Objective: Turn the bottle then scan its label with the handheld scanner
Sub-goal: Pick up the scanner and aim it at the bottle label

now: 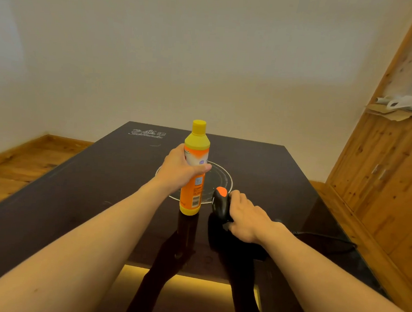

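A yellow bottle [197, 141] with an orange label stands upright on the dark glossy table [102, 173], at the edge of a white ring printed on the top. My left hand [178, 171] is wrapped around its middle from the left. A barcode shows low on the label's right side, turned toward the scanner. A black handheld scanner [220, 203] with an orange top sits just right of the bottle. My right hand [245, 218] grips its handle, and its head points toward the bottle.
The scanner's black cable [328, 237] trails right across the table. A wooden cabinet [387, 167] stands at the right, with white plastic bags [411, 101] on its ledge. A plain wall is behind the table, and wooden floor lies to the left.
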{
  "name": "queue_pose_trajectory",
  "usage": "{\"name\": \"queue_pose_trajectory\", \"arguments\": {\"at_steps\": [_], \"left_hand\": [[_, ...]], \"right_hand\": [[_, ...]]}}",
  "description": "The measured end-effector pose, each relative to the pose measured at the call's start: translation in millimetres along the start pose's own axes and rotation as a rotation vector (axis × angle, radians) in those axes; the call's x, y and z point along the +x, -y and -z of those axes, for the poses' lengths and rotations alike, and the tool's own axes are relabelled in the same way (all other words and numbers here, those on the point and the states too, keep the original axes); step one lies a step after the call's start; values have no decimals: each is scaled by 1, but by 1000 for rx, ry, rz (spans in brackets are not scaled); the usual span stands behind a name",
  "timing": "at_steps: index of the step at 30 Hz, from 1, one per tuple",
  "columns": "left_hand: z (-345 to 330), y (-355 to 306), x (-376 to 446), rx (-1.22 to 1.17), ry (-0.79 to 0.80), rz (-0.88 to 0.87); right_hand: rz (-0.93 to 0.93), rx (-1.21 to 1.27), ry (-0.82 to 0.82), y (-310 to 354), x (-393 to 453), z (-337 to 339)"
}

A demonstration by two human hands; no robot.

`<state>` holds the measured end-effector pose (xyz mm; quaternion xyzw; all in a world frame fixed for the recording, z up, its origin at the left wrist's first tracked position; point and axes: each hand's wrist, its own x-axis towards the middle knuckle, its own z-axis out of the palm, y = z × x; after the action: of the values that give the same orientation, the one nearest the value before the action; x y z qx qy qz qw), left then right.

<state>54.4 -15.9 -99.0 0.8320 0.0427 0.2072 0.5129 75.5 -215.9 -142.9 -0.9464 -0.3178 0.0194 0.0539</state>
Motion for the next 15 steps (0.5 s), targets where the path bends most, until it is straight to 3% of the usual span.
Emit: {"name": "queue_pose_trajectory", "arguments": {"at_steps": [15], "left_hand": [[3, 3, -2, -72, 50, -3]], "right_hand": [[-100, 92, 73, -8, 15, -13]]}}
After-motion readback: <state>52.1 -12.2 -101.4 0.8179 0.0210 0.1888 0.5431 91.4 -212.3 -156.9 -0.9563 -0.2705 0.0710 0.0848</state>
